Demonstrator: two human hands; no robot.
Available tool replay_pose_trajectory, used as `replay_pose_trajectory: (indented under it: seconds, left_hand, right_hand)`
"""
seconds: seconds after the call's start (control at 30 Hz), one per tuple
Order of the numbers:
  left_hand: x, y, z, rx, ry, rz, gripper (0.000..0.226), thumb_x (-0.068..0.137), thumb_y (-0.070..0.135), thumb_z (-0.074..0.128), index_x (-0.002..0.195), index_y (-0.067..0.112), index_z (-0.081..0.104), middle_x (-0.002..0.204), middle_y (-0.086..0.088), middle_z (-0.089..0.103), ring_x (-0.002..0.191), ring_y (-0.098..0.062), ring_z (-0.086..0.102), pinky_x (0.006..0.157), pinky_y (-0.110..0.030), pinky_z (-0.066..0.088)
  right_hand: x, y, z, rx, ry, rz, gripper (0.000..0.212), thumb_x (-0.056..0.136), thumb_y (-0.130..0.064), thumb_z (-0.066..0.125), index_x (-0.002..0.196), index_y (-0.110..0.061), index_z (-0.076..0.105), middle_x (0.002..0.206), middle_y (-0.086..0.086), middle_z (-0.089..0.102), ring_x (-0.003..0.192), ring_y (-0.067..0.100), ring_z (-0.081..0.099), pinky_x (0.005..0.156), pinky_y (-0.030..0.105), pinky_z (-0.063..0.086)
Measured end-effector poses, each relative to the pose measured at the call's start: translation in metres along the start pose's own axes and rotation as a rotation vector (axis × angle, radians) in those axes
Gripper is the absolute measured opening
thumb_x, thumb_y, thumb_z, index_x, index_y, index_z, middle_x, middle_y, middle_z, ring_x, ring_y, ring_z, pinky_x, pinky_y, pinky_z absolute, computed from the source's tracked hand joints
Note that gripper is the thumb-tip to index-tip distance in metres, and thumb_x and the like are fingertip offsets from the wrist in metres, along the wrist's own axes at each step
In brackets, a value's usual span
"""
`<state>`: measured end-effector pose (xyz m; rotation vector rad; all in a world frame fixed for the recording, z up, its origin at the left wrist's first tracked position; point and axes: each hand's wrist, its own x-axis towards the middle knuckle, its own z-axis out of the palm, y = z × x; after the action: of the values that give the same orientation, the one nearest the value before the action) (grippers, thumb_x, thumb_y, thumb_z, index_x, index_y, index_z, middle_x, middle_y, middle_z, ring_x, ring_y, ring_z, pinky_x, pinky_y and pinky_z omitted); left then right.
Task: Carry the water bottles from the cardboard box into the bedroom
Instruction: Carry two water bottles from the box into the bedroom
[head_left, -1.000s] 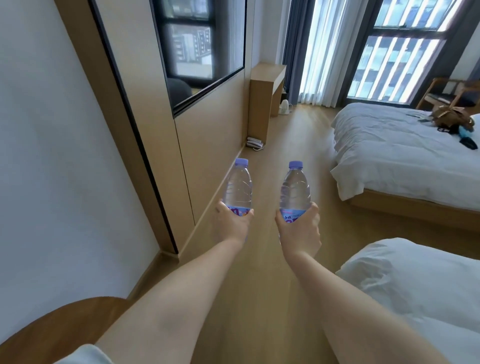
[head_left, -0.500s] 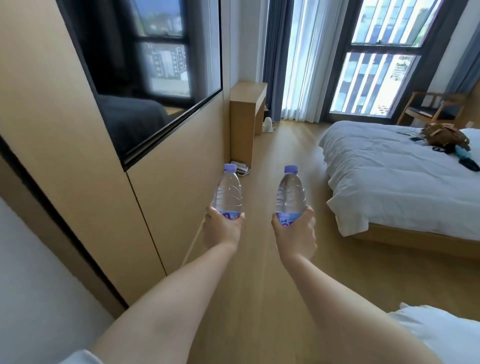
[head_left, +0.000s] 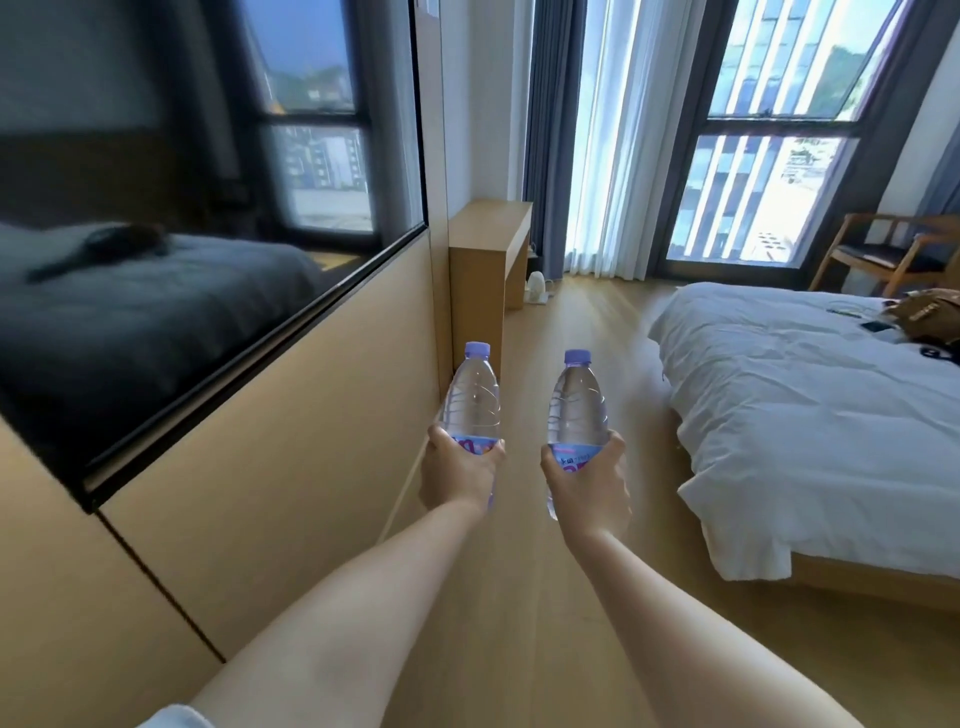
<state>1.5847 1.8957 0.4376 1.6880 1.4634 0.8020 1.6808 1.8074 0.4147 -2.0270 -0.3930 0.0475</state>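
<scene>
Two clear water bottles with purple caps stand upright in front of me, above the wooden floor. My left hand (head_left: 457, 475) grips the left bottle (head_left: 471, 397) around its labelled lower half. My right hand (head_left: 589, 480) grips the right bottle (head_left: 577, 405) the same way. Both arms reach forward, side by side. The cardboard box is out of view.
A wood-panelled wall with a dark screen (head_left: 208, 234) runs along the left. A wooden desk (head_left: 488, 254) stands ahead against that wall. A bed with white bedding (head_left: 810, 415) fills the right, with a brown bag (head_left: 930, 312) on it. A wooden chair (head_left: 893, 254) stands by the windows.
I have walked forward along the wall; the desk, bed and windows are nearer, and the near white bedding at the lower right has left the view. Both hands still hold their bottles.
</scene>
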Motion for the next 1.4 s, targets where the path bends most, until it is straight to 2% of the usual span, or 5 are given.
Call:
replay_pose_trajectory:
  seconds: [0.33,0.67,0.9,1.07,1.4]
  left_hand:
    - [0.162,0.122,0.129,-0.055,0.016,0.025,0.054,0.07,0.049,0.076,0.095,0.023,0.036,0.095,0.005,0.055,0.079,-0.022,0.05,0.068,-0.028,0.037]
    - [0.341,0.199,0.245,-0.175,-0.035,0.056,0.057,0.078,0.038,0.076,0.117,0.015,0.041,0.098,0.004,0.051,0.065,-0.006,0.046,0.045,-0.01,0.03]
    - [0.5,0.248,0.327,-0.266,-0.114,0.059,0.056,0.077,0.034,0.078,0.112,0.017,0.038,0.108,-0.007,0.058,0.094,-0.027,0.06,0.085,-0.04,0.053]
    - [0.581,0.284,0.37,-0.286,-0.133,0.084,0.055,0.08,0.035,0.075,0.113,0.021,0.034,0.104,-0.002,0.054,0.085,-0.018,0.056,0.056,-0.019,0.041]
    - [0.748,0.327,0.469,-0.386,-0.117,0.072,0.058,0.081,0.024,0.075,0.12,0.018,0.033,0.109,-0.003,0.05,0.095,-0.018,0.056,0.073,-0.024,0.048]
  right_hand:
    - [0.237,-0.03,0.062,0.019,-0.047,-0.039,0.069,0.072,-0.051,0.069,0.128,-0.025,0.037,0.116,-0.002,0.058,0.097,0.027,0.063,0.077,0.034,0.044]
    - [0.431,-0.046,0.167,0.101,-0.064,0.026,0.069,0.071,-0.052,0.067,0.127,-0.029,0.033,0.11,-0.004,0.06,0.088,0.024,0.062,0.078,0.036,0.049]
    - [0.581,-0.077,0.255,0.093,-0.039,0.021,0.071,0.069,-0.052,0.069,0.126,-0.031,0.031,0.103,-0.005,0.058,0.085,0.027,0.061,0.079,0.038,0.05]
    - [0.671,-0.101,0.299,0.067,-0.029,0.029,0.071,0.071,-0.051,0.07,0.126,-0.027,0.031,0.096,-0.005,0.053,0.081,0.027,0.058,0.078,0.037,0.048]
    - [0.841,-0.121,0.41,0.151,-0.122,-0.035,0.074,0.072,-0.048,0.074,0.13,-0.025,0.035,0.111,-0.004,0.057,0.093,0.024,0.061,0.081,0.038,0.05]
